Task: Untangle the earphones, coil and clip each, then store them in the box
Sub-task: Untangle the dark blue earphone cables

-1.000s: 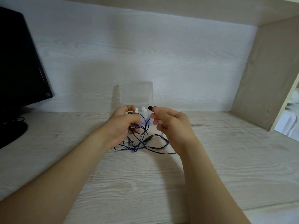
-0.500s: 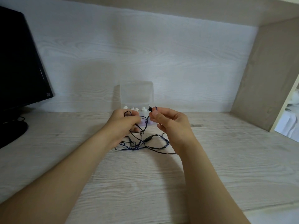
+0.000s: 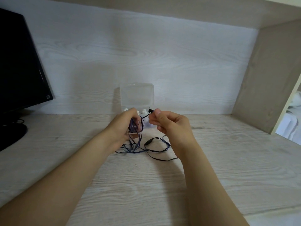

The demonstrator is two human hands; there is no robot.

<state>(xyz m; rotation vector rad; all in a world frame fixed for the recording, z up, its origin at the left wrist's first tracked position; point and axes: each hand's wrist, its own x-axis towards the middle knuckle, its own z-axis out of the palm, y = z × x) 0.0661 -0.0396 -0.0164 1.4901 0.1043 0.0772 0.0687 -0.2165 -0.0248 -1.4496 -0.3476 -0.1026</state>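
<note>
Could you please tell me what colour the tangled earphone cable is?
The earphone cable is black and dark blue, head view.

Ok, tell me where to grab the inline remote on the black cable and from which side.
Pinch the inline remote across its long sides, coming from above and from the right. It is the one thicker piece of the black cable, it lies at a slant on the desk, and the tangle under the left hand crowds its left side.
</note>
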